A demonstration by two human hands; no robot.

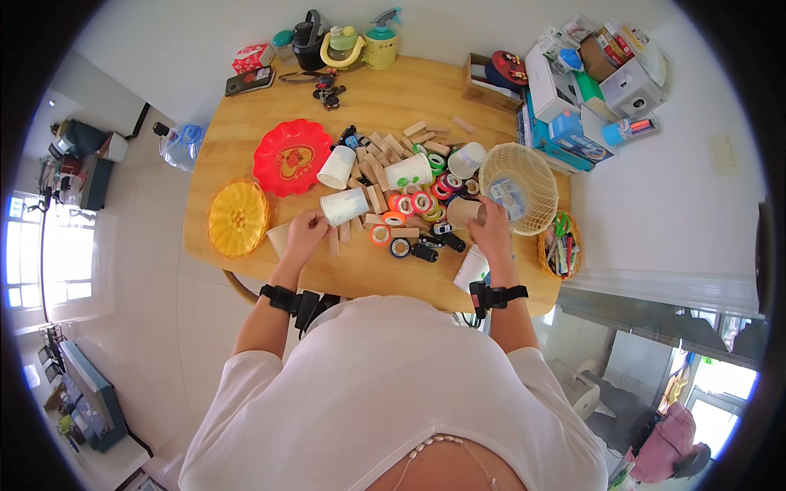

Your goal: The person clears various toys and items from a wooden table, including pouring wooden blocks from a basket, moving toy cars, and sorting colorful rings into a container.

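My left hand [310,231] is at the lower left of a white paper cup [344,207] lying on its side; whether it grips that cup is unclear. Another cup [278,239] is partly hidden behind this hand. My right hand [491,228] has its fingers at the rim of a brownish paper cup [463,213], thumb and fingers around its right side. Below that hand lies a white cup [471,270]. Between the hands are wooden blocks [376,172], rolls of colored tape [422,202], small toy cars [424,251] and more paper cups [408,171] in a pile.
A red scalloped plate [264,161] and a yellow woven basket [214,224] stand at the left. A cream mesh basket [549,190] and a small basket of scissors and pens [577,264] are at the right. Bottles [381,52], keys [329,95] and stacked boxes [552,92] line the back.
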